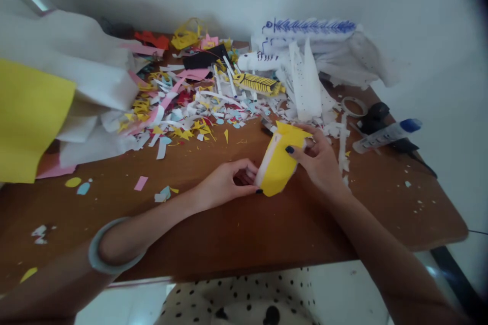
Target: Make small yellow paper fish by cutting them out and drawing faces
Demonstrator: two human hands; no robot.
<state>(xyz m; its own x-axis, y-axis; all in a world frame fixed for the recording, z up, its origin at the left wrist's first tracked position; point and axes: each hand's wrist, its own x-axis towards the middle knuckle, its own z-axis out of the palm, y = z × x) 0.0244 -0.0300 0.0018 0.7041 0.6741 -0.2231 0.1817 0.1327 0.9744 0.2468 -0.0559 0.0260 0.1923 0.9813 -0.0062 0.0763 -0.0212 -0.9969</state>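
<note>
Two bare hands hold a folded yellow paper (280, 160) just above the middle of a brown table (236, 233). The left hand (224, 183) pinches its near lower edge with curled fingers; the right hand (320, 160) grips its far right side, thumb on the front. Paper scraps (190, 111) lie heaped farther back, a glue tube (387, 134) at far right.

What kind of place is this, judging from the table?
Probably a home or classroom craft table: cut paper scraps cover the wooden table, scissors and a glue tube lie at the right.
</note>
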